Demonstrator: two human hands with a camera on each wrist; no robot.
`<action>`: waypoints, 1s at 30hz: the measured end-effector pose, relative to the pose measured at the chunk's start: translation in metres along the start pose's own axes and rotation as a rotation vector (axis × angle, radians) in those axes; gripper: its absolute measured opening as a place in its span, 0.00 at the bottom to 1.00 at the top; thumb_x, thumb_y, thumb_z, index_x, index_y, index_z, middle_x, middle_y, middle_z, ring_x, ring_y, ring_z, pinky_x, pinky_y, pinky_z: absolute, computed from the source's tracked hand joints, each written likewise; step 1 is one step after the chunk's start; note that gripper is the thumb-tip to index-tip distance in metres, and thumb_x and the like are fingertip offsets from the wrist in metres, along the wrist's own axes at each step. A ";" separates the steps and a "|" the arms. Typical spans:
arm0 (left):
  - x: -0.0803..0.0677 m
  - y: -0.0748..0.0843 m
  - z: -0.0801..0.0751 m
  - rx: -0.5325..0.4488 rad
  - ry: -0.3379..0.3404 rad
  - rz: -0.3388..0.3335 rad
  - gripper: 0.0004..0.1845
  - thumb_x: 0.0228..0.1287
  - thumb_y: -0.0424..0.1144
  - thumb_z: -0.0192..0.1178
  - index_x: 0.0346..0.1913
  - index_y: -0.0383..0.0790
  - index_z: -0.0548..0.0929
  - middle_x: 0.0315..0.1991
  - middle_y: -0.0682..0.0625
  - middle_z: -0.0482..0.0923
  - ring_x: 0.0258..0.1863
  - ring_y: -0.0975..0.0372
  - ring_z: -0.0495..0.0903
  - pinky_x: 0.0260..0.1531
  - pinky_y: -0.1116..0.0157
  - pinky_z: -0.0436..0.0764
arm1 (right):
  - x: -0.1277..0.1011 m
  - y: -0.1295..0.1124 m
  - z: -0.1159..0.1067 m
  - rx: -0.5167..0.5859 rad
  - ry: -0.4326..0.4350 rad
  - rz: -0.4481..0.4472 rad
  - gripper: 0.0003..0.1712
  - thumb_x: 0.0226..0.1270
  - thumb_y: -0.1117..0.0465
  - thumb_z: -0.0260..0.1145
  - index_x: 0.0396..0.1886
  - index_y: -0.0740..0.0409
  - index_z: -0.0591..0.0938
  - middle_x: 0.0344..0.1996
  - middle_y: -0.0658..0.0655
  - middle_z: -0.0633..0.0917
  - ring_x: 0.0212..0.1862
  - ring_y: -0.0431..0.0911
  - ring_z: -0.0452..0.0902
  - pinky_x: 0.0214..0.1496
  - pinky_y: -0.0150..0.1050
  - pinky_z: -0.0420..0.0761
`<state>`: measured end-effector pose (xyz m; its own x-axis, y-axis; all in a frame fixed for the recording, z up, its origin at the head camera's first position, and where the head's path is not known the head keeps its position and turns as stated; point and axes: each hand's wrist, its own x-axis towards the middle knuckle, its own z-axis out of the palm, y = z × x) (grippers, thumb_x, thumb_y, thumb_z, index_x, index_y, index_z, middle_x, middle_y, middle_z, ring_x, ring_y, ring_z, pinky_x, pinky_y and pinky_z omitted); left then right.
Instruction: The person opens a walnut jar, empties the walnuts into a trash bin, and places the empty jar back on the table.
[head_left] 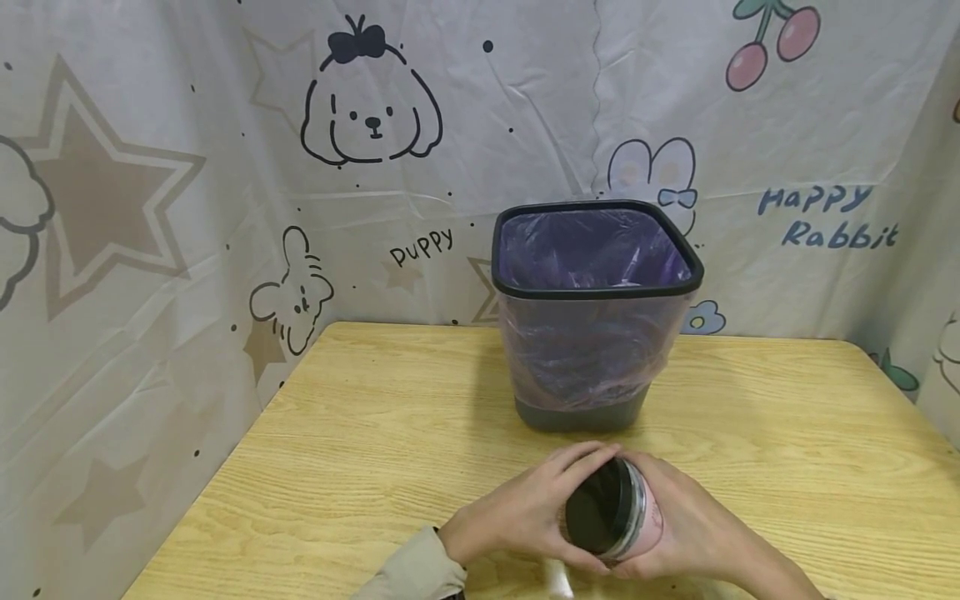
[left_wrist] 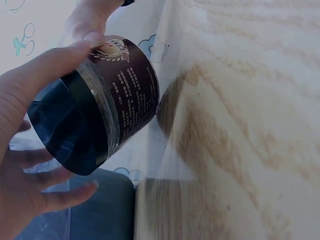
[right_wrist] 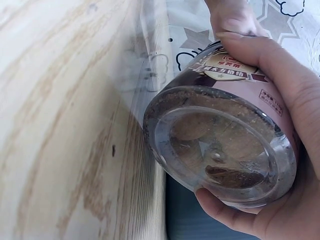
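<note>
the wooden table [head_left: 375, 433] carries a dark bin [head_left: 596, 312] lined with a purple bag [head_left: 592, 246], set at the far middle against a printed cloth backdrop [head_left: 150, 208]. the jar [head_left: 611, 512] is held above the near edge of the table, tilted, lid end toward the bin and clear base toward the person. it holds a brown granular residue, visible through the base in the right wrist view.

the right hand [head_left: 697, 525] wraps its fingers around the jar body. the left hand [head_left: 525, 512] curls thumb and fingers around the black lid [head_left: 596, 517].

risk assessment:
- the bin stands well apart from the jar; contents released at this position would likely land on the table.
- the tilt points the mouth forward; a lid freed abruptly could let granules spill.
- a loose grip on the smooth body could let the jar turn or drop.
</note>
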<state>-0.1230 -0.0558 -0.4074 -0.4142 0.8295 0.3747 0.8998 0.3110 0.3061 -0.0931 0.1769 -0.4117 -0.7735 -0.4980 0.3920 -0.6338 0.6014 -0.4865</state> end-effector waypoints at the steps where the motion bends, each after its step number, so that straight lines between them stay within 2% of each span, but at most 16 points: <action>1: 0.000 0.000 0.000 -0.003 -0.004 0.005 0.66 0.39 0.57 0.78 0.77 0.43 0.46 0.72 0.45 0.52 0.70 0.60 0.58 0.66 0.68 0.62 | 0.000 0.000 0.000 0.002 -0.002 0.004 0.60 0.26 0.34 0.82 0.63 0.52 0.70 0.51 0.41 0.77 0.45 0.36 0.76 0.42 0.37 0.81; 4: 0.001 0.000 0.000 0.000 -0.016 0.023 0.66 0.40 0.55 0.78 0.77 0.44 0.46 0.74 0.45 0.49 0.71 0.59 0.54 0.67 0.66 0.60 | 0.000 -0.001 -0.001 -0.006 0.002 0.010 0.60 0.25 0.34 0.82 0.61 0.52 0.70 0.49 0.40 0.77 0.44 0.36 0.75 0.41 0.37 0.81; 9: 0.001 0.000 0.000 -0.003 -0.009 0.008 0.61 0.46 0.55 0.75 0.77 0.44 0.47 0.72 0.46 0.54 0.69 0.62 0.59 0.66 0.70 0.61 | 0.000 -0.001 -0.001 -0.036 0.010 -0.013 0.60 0.26 0.33 0.82 0.62 0.53 0.70 0.49 0.43 0.78 0.44 0.38 0.76 0.41 0.38 0.81; 13: 0.000 0.000 0.000 0.009 0.015 -0.007 0.62 0.45 0.57 0.75 0.77 0.43 0.46 0.71 0.47 0.56 0.68 0.63 0.61 0.64 0.72 0.63 | 0.000 -0.001 -0.001 -0.019 0.004 -0.013 0.60 0.28 0.34 0.82 0.64 0.52 0.69 0.51 0.45 0.78 0.46 0.39 0.76 0.41 0.39 0.81; 16: 0.000 0.000 -0.001 0.016 0.007 0.004 0.63 0.44 0.57 0.76 0.77 0.43 0.47 0.72 0.46 0.54 0.69 0.62 0.59 0.65 0.71 0.62 | 0.000 -0.001 0.000 -0.017 0.007 -0.017 0.60 0.27 0.34 0.82 0.64 0.52 0.69 0.51 0.45 0.78 0.45 0.39 0.76 0.41 0.39 0.81; 21: 0.000 0.001 -0.001 -0.005 -0.029 -0.001 0.60 0.47 0.55 0.74 0.77 0.45 0.46 0.72 0.46 0.52 0.70 0.62 0.58 0.65 0.71 0.62 | -0.001 0.000 0.000 -0.027 0.015 -0.021 0.60 0.27 0.33 0.82 0.63 0.52 0.70 0.50 0.44 0.78 0.45 0.39 0.76 0.41 0.39 0.81; 26: -0.001 0.002 0.000 -0.027 -0.013 -0.024 0.60 0.48 0.55 0.74 0.77 0.44 0.46 0.70 0.47 0.54 0.67 0.62 0.61 0.64 0.70 0.64 | -0.001 -0.001 0.000 -0.023 0.006 -0.013 0.60 0.28 0.33 0.81 0.64 0.51 0.69 0.51 0.44 0.78 0.45 0.39 0.76 0.41 0.39 0.81; 30: -0.001 0.002 -0.001 -0.029 -0.010 -0.014 0.62 0.45 0.55 0.76 0.77 0.45 0.46 0.71 0.46 0.53 0.69 0.61 0.59 0.65 0.69 0.63 | 0.000 -0.001 0.000 -0.007 -0.001 0.000 0.60 0.28 0.33 0.82 0.64 0.51 0.69 0.51 0.43 0.78 0.45 0.38 0.76 0.41 0.38 0.81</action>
<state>-0.1209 -0.0567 -0.4070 -0.4253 0.8298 0.3613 0.8894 0.3091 0.3369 -0.0922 0.1770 -0.4112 -0.7733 -0.4989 0.3912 -0.6340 0.6055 -0.4810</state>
